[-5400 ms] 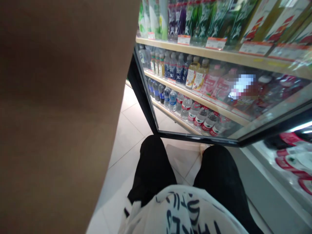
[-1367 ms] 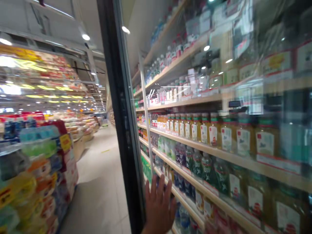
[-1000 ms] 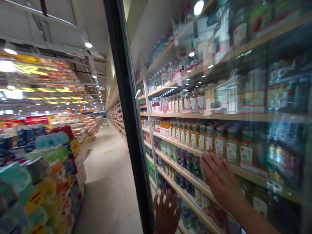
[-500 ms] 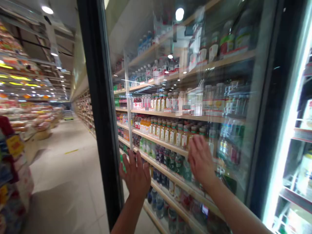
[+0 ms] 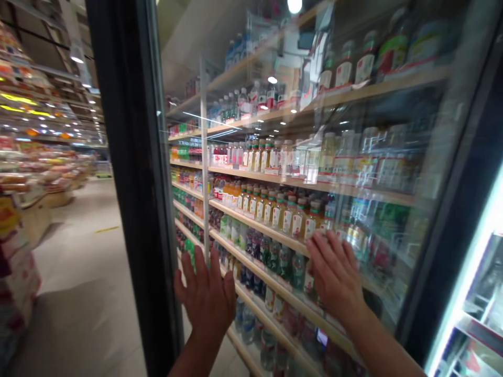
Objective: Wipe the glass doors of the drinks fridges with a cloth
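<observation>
Black-framed glass door (image 5: 121,173): fills most of frame, dark upright edges at left and right. Left hand (image 5: 206,296): lower centre-left, in front of door, fingers spread, grip unclosed. Right hand (image 5: 338,277): lower centre-right, fingers extended close together, grip likewise unclosed. Both hands appear laid against glass; reflections make contact hard to confirm. Bottles (image 5: 288,214) on wooden shelves (image 5: 259,226): centre, behind door. Pale floor (image 5: 86,277): lower left.

Supermarket, rows of shelved bottles (image 5: 277,213)
</observation>
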A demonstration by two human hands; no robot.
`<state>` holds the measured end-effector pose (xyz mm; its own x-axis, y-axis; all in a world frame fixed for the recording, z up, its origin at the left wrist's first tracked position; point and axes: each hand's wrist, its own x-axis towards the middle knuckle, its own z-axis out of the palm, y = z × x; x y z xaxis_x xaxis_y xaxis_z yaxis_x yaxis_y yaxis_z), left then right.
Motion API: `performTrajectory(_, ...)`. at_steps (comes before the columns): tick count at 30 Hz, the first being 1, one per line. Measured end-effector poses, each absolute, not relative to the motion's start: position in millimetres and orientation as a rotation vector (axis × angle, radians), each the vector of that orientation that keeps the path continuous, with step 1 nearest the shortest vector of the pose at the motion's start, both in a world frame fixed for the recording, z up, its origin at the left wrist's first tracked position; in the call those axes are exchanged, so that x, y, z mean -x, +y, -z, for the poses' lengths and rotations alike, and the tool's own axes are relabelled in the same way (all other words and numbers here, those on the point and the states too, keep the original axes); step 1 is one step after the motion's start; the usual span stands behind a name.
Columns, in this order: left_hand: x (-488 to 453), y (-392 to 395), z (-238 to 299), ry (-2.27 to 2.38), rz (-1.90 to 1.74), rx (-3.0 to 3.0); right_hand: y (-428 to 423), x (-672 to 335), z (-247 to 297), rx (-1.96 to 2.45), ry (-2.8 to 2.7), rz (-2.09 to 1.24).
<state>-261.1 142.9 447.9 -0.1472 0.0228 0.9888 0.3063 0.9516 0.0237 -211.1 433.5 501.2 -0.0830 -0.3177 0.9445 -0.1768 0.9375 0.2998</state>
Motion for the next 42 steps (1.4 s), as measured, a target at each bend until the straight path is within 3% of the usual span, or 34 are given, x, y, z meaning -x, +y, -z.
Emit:
performTrajectory(6, 264, 143, -446, -1.706, 0.222, 0.239, 473, 216, -507, 0.101, -1.391, -0.120)
performTrajectory(12, 275, 144, -448, -1.714, 0.267, 0.243, 429, 218, -517, -0.467, -1.696, 0.151)
performTrajectory(19, 282, 144, -448, -1.677, 0.258, 0.233, 445, 233, -564, -0.122, -1.421, -0.157)
performTrajectory(23, 283, 143, -450, -1.666, 0.261, 0.228, 416, 232, -561, -0.574, -1.673, 0.123)
performTrajectory(25, 284, 143, -449, -1.677, 0.264, 0.232, 426, 232, -580, -0.587, -1.661, 0.191)
performTrajectory(31, 286, 140, -452, -1.624, 0.294, 0.240, 477, 253, -687, -0.302, -1.391, -0.006)
performTrajectory(35, 274, 138, -534, -1.585, 0.384, 0.285, 461, 261, -708, -0.263, -1.422, 0.012)
performTrajectory(42, 271, 173, -784, -1.417, 0.382, 0.533, 459, 259, -694, -0.292, -1.406, 0.076)
